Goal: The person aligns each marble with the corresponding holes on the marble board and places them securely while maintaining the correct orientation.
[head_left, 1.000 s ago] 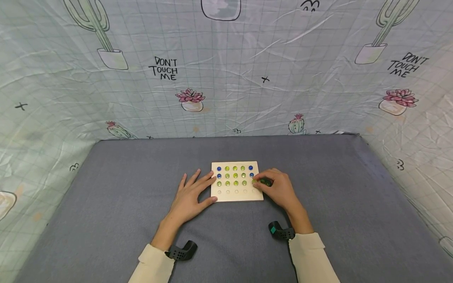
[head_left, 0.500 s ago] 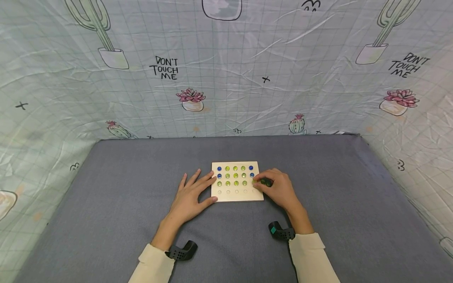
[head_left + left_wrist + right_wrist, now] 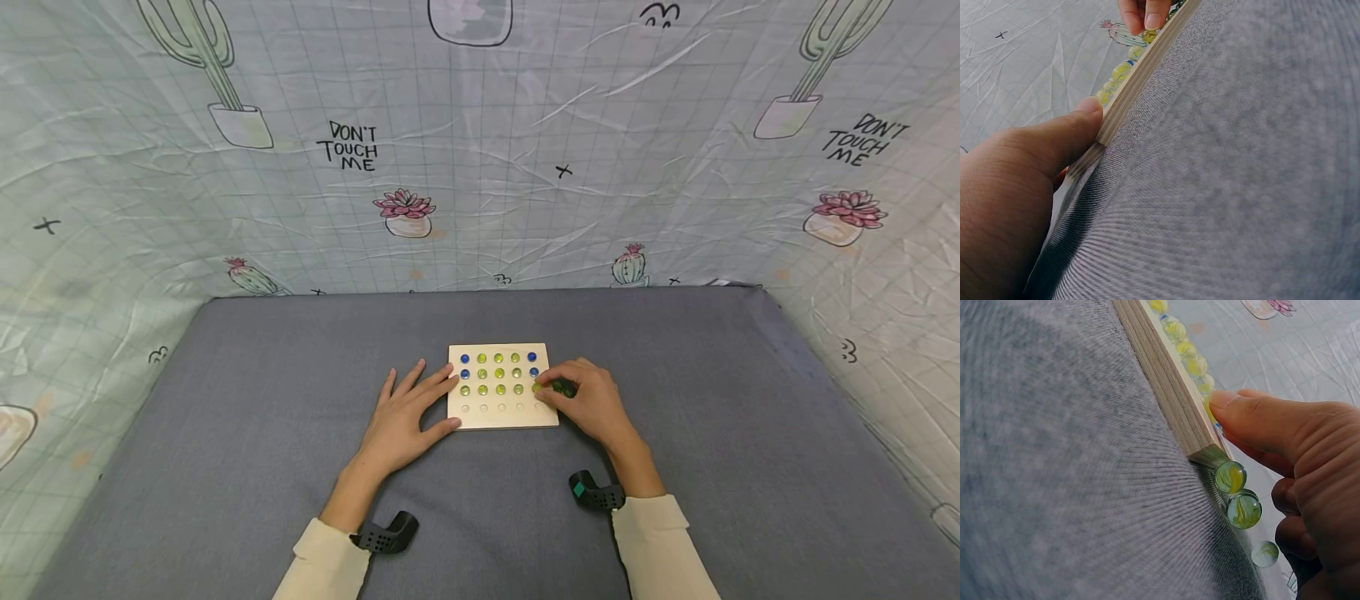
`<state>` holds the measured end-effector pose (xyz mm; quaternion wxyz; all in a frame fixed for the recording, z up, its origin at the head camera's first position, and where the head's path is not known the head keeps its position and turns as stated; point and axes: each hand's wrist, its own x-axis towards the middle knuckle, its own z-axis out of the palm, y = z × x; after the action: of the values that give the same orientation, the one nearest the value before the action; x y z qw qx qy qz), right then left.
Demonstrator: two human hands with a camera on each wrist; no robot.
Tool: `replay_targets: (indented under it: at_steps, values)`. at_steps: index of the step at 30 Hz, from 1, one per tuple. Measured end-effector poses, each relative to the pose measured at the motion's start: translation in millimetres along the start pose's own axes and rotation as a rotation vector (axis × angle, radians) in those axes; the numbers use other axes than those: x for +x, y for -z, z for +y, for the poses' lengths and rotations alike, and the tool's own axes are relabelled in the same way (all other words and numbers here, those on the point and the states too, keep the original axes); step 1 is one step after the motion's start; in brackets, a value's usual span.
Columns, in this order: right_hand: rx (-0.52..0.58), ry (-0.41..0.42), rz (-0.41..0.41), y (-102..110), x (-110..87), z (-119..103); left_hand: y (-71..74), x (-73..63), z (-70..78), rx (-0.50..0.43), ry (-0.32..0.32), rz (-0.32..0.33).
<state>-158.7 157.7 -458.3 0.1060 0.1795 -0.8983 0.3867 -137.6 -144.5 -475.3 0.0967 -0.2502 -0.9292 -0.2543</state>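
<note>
A pale wooden board with rows of round hollows lies flat on the grey cloth. Yellow-green marbles fill much of its three far rows, with blue marbles at the left and right ends of the two farthest. Bare hollows show along the near row. My left hand rests with spread fingers at the board's left side, its thumb against the near-left corner. Between thumb and index finger, my right hand pinches a yellow-green marble at the right end of the third row.
Several loose marbles lie on the cloth beside the board's right edge, partly under the right hand. A printed fabric backdrop rises behind the table and along both sides.
</note>
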Motion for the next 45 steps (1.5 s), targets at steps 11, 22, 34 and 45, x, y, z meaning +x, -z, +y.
replay_targets:
  at_steps: [11,22,34,45]
  values:
    - [0.033,0.012,0.002,2.1,0.4,-0.8,0.3,0.2,0.1,0.004,0.008,-0.011]
    - [0.105,-0.037,0.029,19.7,-5.8,7.2,0.0,0.2,1.1,0.003,0.011,-0.007]
    - [0.083,-0.099,0.071,34.6,-13.6,22.4,-1.3,-1.6,1.2,0.004,0.012,-0.002]
    - [0.118,-0.126,0.071,42.2,-21.1,35.3,-3.3,-2.5,1.8,0.005,0.012,0.006]
